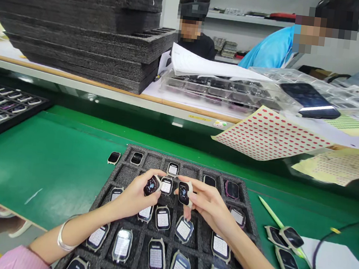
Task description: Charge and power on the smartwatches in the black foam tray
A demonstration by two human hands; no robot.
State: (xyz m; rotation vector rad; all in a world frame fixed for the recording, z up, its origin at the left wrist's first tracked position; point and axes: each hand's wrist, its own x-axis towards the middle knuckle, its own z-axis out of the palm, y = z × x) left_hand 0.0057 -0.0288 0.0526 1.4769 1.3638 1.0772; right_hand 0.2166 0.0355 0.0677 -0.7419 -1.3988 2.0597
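My left hand (pixel 138 194) grips a smartwatch body (pixel 151 185) without a strap, its dark screen lit with a small blue picture. Another strapless smartwatch body (pixel 184 192), pale-framed with a similar lit screen, is pinched in my right hand (pixel 209 200). Both hands are above a black foam tray (pixel 198 236) divided into square compartments. Between them a watch body (pixel 166 185) with a white list on its screen lies in the tray. Several more watch bodies fill other compartments, many showing white lists, some dark. My forearms hide parts of the tray.
Left of the tray lies a loose watch body (pixel 113 157); another full tray (pixel 3 110) sits far left. At right are several stacked watches (pixel 288 263), a green pen (pixel 269 211) and a cable. Foam trays (pixel 90 33) and sticker sheets (pixel 273 136) occupy the shelf. Two people are beyond.
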